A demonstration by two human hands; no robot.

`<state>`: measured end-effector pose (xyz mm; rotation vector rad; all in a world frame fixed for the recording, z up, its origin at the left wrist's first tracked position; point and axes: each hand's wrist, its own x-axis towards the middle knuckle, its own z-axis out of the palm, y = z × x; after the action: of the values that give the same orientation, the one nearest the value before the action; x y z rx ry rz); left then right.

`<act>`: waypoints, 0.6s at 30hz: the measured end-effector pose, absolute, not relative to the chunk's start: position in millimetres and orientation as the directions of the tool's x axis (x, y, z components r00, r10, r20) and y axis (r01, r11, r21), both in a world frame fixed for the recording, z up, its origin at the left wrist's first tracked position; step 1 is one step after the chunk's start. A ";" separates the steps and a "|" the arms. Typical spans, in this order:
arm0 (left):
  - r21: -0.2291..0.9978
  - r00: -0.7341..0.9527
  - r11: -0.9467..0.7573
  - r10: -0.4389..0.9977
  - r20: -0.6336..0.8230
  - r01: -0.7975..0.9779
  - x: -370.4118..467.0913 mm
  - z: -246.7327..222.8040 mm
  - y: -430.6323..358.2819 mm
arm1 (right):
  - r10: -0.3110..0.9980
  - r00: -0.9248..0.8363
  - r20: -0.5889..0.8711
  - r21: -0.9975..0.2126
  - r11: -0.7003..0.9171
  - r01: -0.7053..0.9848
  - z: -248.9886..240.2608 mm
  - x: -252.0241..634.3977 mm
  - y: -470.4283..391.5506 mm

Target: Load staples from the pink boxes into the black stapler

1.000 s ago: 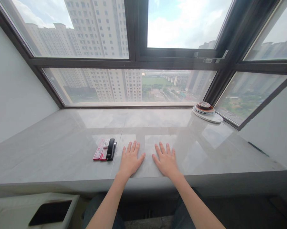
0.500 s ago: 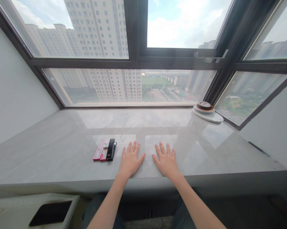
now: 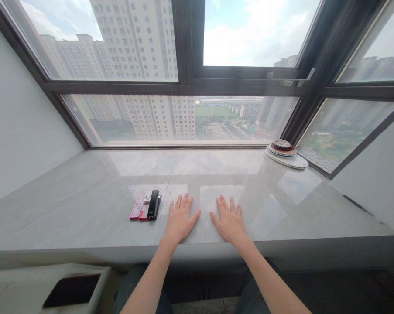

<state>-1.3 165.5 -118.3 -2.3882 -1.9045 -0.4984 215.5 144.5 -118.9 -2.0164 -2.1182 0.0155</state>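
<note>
My left hand (image 3: pixel 180 220) lies flat on the grey marbled sill (image 3: pixel 85 209), fingers spread, holding nothing. To its right, my right hand (image 3: pixel 228 221) also rests palm down with its fingers apart and nothing in it. A black stapler (image 3: pixel 153 205) lies just left of my left hand, not touched by it. Against the stapler's left side are small red and white boxes (image 3: pixel 137 206), partly hidden by it.
A stack of plates (image 3: pixel 283 152) stands at the back right corner by the dark window frame (image 3: pixel 183 89). A dark thin strip (image 3: pixel 358 205) lies along the right wall. Below the sill's front edge, a pale appliance (image 3: pixel 20 288) is at the lower left.
The whole view has shifted very slightly. Both hands stay flat in nearly the same places, though the right hand's index and middle fingers are now closer together.
</note>
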 end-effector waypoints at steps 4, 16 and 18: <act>0.165 0.189 -0.243 0.938 0.291 0.956 -1.7 -118.6 164.5 | 0.985 -0.032 0.171 -0.163 0.061 0.985 -119.6 215.6 143.6; 0.144 0.206 -0.252 0.939 0.274 0.957 -1.6 -117.3 164.7 | 0.988 -0.054 0.145 -0.139 0.074 0.987 -117.2 216.0 143.6; 0.142 0.208 -0.255 0.937 0.280 0.956 -1.4 -116.9 164.5 | 0.988 -0.051 0.142 -0.134 0.070 0.988 -117.5 216.1 143.9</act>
<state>-1.4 164.5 -116.9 -2.3927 -1.8788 -0.4809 216.1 143.9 -117.5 -2.0173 -2.1453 0.0001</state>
